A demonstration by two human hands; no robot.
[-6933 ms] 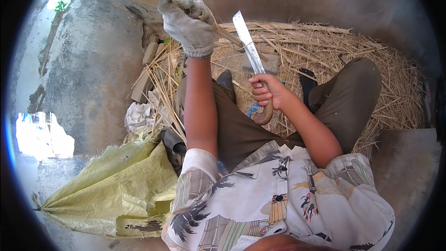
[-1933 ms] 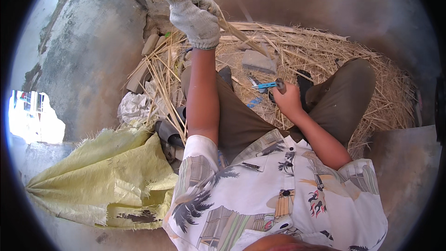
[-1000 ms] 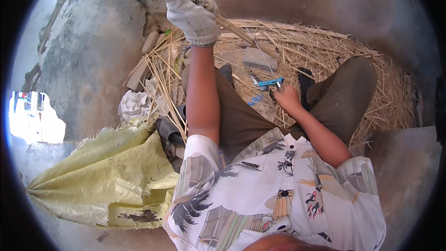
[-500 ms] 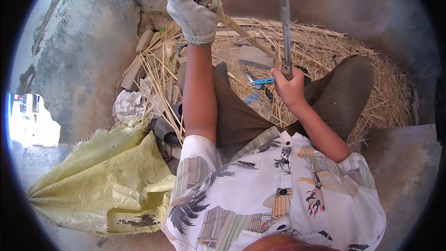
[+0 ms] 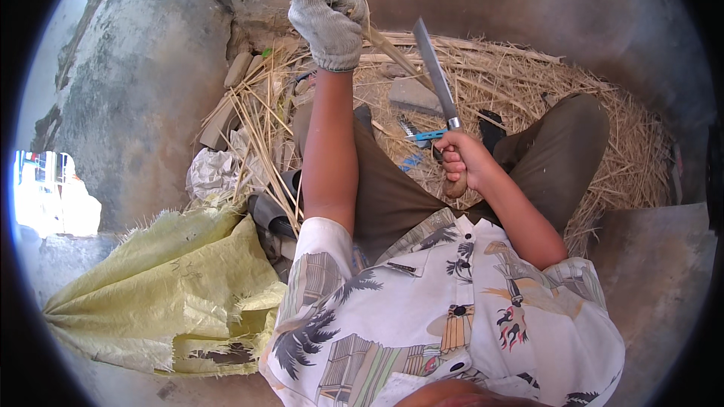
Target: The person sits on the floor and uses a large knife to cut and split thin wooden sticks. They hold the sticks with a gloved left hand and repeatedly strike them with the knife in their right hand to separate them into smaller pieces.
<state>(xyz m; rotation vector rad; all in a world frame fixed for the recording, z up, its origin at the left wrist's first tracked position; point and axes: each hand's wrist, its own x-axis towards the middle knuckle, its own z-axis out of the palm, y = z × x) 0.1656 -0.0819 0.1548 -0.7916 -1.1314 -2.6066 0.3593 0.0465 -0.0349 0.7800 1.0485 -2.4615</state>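
My left hand point(image 5: 329, 22), in a grey knitted glove, is raised at the upper middle and closed around a flat pale strip point(image 5: 395, 53) that looks like split bamboo. One end of this strip slants down to the right toward a grey block; the other runs past the glove to the upper left. Bare, my right hand point(image 5: 469, 160) wraps round the wooden handle of a large knife point(image 5: 435, 68) in front of my lap. Its long steel blade points up and slightly left, just right of the strip and seemingly apart from it.
Thin straw-like shavings point(image 5: 618, 151) cover the floor around my legs. A grey block point(image 5: 415, 96) lies ahead, near a blue-handled tool point(image 5: 428, 136). To the left are a torn yellow woven sack point(image 5: 166, 286), crumpled pale paper point(image 5: 211, 173) and a rough wall point(image 5: 143, 75).
The knife has tilted left and lower, and my right hand has come down slightly. My gloved left hand has shifted a little to the right, with the strip still in it.
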